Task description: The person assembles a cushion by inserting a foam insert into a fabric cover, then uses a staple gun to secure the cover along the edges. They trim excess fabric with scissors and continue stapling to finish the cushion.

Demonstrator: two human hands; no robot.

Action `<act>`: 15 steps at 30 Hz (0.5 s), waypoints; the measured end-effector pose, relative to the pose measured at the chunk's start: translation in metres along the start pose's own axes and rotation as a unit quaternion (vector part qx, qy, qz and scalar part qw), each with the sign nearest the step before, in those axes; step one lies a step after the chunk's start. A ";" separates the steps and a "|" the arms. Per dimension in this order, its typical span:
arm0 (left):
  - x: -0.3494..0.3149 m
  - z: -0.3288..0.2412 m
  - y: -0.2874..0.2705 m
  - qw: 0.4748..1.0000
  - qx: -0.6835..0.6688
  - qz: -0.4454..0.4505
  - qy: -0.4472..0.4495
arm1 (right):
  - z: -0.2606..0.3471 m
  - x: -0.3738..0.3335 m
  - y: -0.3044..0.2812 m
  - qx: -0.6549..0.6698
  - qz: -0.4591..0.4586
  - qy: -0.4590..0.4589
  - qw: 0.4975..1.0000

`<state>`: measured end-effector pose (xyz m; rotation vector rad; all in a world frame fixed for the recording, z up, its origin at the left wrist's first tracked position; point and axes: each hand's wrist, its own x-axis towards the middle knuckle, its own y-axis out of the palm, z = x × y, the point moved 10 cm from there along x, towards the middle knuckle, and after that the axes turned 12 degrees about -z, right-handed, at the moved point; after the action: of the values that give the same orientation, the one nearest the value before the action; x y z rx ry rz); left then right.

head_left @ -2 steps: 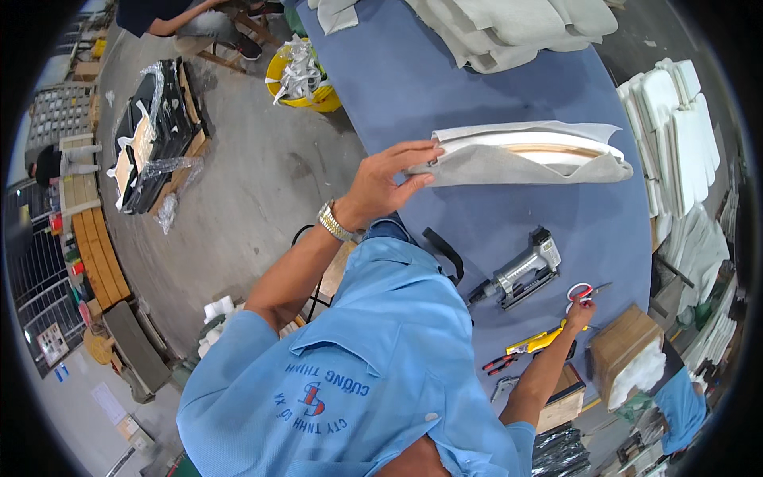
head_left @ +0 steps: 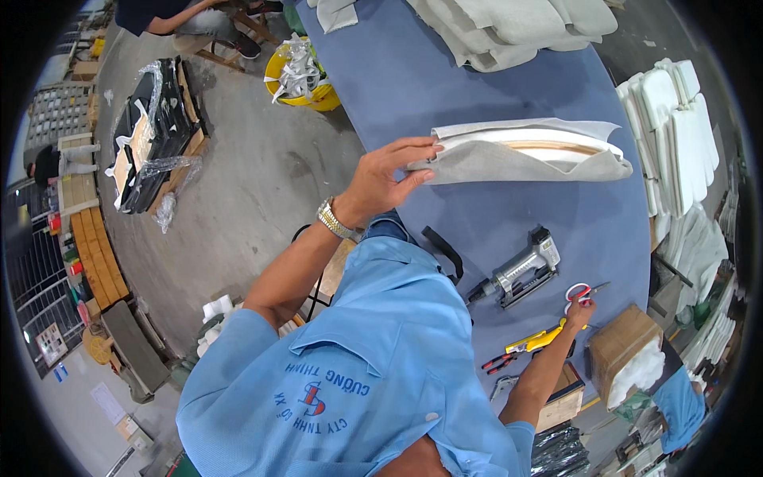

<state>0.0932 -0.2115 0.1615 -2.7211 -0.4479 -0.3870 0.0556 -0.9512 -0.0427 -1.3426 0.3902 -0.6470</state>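
My left hand point(head_left: 393, 176) pinches the left end of a long, curved panel point(head_left: 524, 163) wrapped in light grey fabric. The wrap gapes along the top, showing white padding and a wooden strip. Far to the right, my right hand point(head_left: 580, 313) has its fingers on the red-handled scissors point(head_left: 578, 295), whose blades point away to the right. A silver staple gun point(head_left: 520, 266) lies on the blue table point(head_left: 493, 215) between my two arms. Beside my right forearm are a yellow-handled tool point(head_left: 534, 340) and red-handled pliers point(head_left: 501, 363).
Grey fabric pieces point(head_left: 509, 28) are piled at the table's far edge. White padded panels point(head_left: 675, 135) stack beyond its right side. A cardboard box point(head_left: 624, 342) with white stuffing stands at the right. A yellow bucket point(head_left: 318, 97) of scraps and wrapped black panels point(head_left: 163, 131) stand left.
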 end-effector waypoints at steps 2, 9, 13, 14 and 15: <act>0.001 0.003 0.000 1.000 -0.010 -0.008 0.001 | -0.009 -0.001 -0.002 0.081 0.057 0.117 0.988; 0.004 0.015 0.003 1.000 -0.011 0.023 -0.014 | 0.192 -0.087 -0.094 0.631 0.117 0.091 0.761; 0.004 -0.003 -0.002 0.994 0.085 0.039 0.055 | 0.399 -0.194 -0.159 0.586 0.209 -0.058 0.781; 0.003 -0.009 -0.003 0.991 0.109 0.039 0.074 | 0.436 -0.208 -0.182 0.541 0.123 -0.226 0.801; 0.003 -0.001 -0.002 0.992 0.097 0.058 0.048 | 0.468 -0.230 -0.200 0.479 0.001 -0.366 0.798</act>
<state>0.0955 -0.2095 0.1640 -2.5133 -0.2831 -0.4185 0.1230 -0.4644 0.2233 -0.5068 -0.5357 -0.1958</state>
